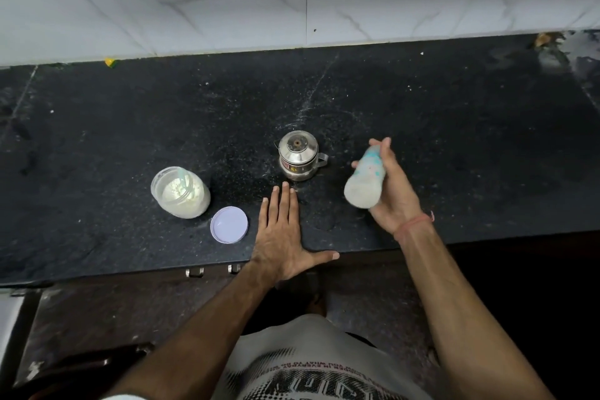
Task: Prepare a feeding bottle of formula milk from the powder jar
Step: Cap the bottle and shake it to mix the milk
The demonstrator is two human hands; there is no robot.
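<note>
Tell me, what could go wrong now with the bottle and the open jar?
1. The feeding bottle is tilted in the right hand above the counter; whether it is capped is not visible, so milk might spill.
2. The powder jar stands open, its lid lying beside it, so a bump from the left hand could scatter powder.
3. The steel pot sits just beyond that hand's fingers and may get knocked.

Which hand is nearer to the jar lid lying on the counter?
Left. The left hand rests flat right beside the jar lid, to its right; the right hand holds the feeding bottle farther right.
</note>
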